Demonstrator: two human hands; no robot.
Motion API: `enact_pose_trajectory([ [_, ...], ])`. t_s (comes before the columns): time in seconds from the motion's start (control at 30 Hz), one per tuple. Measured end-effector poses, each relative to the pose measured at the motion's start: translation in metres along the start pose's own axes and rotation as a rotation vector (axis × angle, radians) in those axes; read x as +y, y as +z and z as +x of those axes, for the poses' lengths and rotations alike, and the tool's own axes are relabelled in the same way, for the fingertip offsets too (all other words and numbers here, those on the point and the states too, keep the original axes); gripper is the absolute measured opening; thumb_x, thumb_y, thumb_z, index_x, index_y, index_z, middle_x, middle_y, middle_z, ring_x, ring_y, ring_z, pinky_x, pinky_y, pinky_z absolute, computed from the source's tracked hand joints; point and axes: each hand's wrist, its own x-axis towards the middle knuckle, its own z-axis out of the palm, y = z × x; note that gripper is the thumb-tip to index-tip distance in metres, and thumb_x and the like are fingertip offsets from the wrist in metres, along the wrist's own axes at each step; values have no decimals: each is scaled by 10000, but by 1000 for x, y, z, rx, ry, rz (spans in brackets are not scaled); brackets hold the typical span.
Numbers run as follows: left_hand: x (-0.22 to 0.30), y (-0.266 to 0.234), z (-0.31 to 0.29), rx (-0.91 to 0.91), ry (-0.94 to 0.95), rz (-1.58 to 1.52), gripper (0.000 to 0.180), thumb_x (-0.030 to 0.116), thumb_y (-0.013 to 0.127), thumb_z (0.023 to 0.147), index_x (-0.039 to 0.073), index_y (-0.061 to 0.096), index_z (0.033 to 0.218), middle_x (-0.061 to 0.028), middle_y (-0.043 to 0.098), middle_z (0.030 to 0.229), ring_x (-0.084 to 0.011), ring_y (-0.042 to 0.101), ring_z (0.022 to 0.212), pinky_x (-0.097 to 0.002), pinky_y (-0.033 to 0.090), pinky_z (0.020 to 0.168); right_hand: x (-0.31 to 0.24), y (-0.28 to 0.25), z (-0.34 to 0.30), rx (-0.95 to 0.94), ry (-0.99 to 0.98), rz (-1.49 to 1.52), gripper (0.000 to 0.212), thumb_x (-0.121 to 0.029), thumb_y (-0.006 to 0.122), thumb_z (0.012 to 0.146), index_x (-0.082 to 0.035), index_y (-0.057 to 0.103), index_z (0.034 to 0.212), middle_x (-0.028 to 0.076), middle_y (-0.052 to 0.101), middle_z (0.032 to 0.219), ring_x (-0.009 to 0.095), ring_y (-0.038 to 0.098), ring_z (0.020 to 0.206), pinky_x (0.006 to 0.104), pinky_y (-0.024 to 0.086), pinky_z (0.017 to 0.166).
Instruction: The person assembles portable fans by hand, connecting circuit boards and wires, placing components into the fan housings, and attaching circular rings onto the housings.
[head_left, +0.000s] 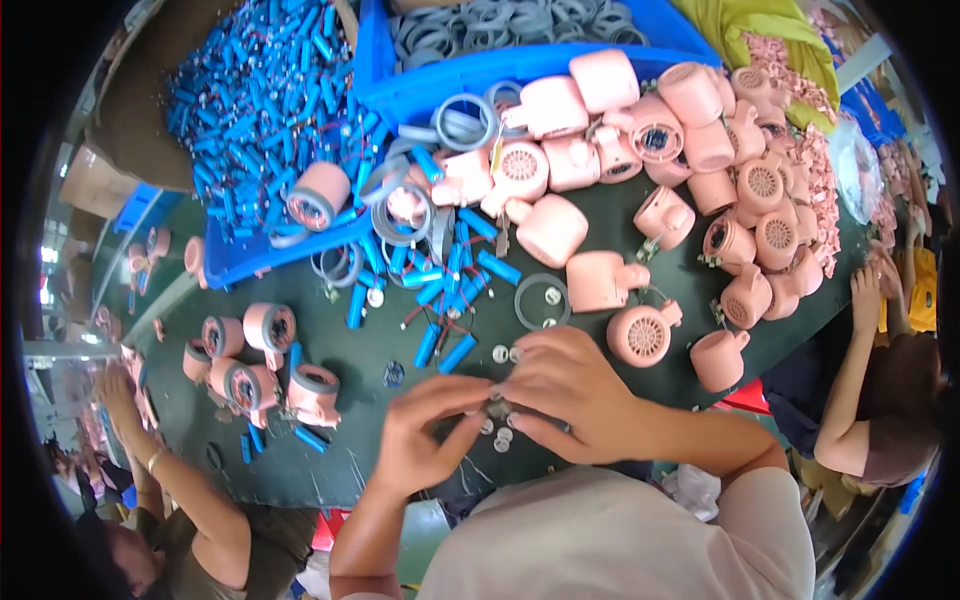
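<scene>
My left hand [425, 430] and my right hand [585, 395] meet close to the table's near edge. Their fingertips are pinched together around a small greyish piece [497, 408], too small and hidden to name. Beside the fingers lie several small white discs [503, 438], and another white disc [500, 353] sits just beyond them. A little round dark-blue part [393, 374] rests left of my hands. Beyond my right hand are a grey ring [542, 301] and a pink fan housing [640, 335] with a round grille.
Blue cylindrical batteries [270, 100] with wires fill a bin at the back left. Grey rings lie in a blue bin [540, 55]. Pink housings [553, 230] crowd the back right; ringed ones [270, 328] stand left. Co-workers' arms [195, 490] reach in at both sides.
</scene>
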Motion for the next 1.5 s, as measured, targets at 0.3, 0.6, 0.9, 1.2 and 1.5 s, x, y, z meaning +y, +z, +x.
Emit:
enact_pose_trajectory([
  [0.3,30,-92,148,359,467,948,196,45,693,777,5,674,968,-133,668,935,-300,617,895,-353,494,752,12,20,-6,56,139,-183,502,-251,727,771,-129,564,1229,192,419,1352,419,448,1147,489,397,955],
  [0.6,59,-11,81,162,655,905,199,-68,662,695,-1,644,882,-143,589,850,-332,586,910,-426,472,786,4,-40,-1,343,-124,-340,435,-16,676,739,-46,602,1166,168,531,1247,318,572,1024,374,503,820],
  [0.9,40,53,41,-6,367,683,846,130,890,505,117,537,1274,-222,447,1287,-389,491,1140,-423,470,877,9,-81,-20,622,245,-372,262,-58,640,842,8,652,1096,66,652,837,148,610,639,245,477,521],
  [1.2,1,58,28,-78,-64,-441,845,10,784,699,20,324,1407,-142,453,1316,-233,488,1210,-365,438,1015,1,-30,-20,730,320,315,164,-45,669,826,-8,641,983,46,626,819,39,513,581,199,401,495],
  [1.5,12,63,33,-66,55,-495,1089,28,886,570,37,247,1453,-145,389,1421,-247,482,1237,-373,448,1005,12,-19,2,583,-181,4,286,-73,723,778,16,593,1016,105,613,791,167,555,600,259,371,515],
])
